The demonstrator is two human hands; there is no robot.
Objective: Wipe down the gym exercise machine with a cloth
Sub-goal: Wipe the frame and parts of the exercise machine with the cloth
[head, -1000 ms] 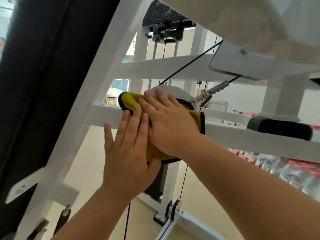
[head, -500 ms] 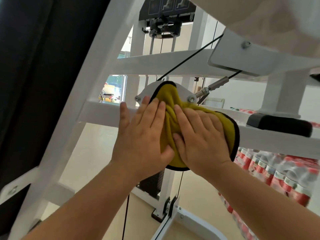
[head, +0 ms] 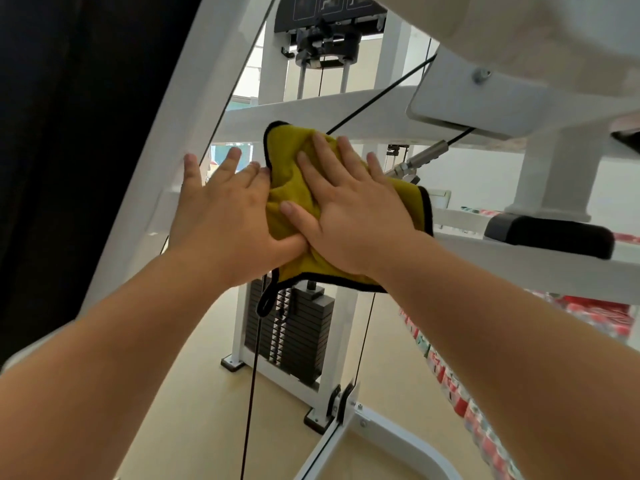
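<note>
A yellow cloth [head: 287, 188] with a black hem is spread over the pulley plate of the white gym machine frame [head: 540, 265]. My right hand [head: 349, 209] lies flat on the cloth with its fingers straight and spread, pressing it against the machine. My left hand [head: 225, 213] rests just left of it, fingers straight against the frame, with the thumb tucked at the cloth's lower left edge. The cloth's black hanging loop dangles below. The pulley plate itself is hidden under the cloth.
A black back pad [head: 69, 133] fills the left. A black cable [head: 374, 98] runs diagonally behind the cloth and another drops to the floor. The weight stack [head: 294, 334] stands below, a black handle grip [head: 550, 233] at right, packed bottles [head: 460, 393] along the right floor.
The cloth and both hands have slid up and slightly right over the pulley plate. The camera has tilted, so the weight stack now shows below.
</note>
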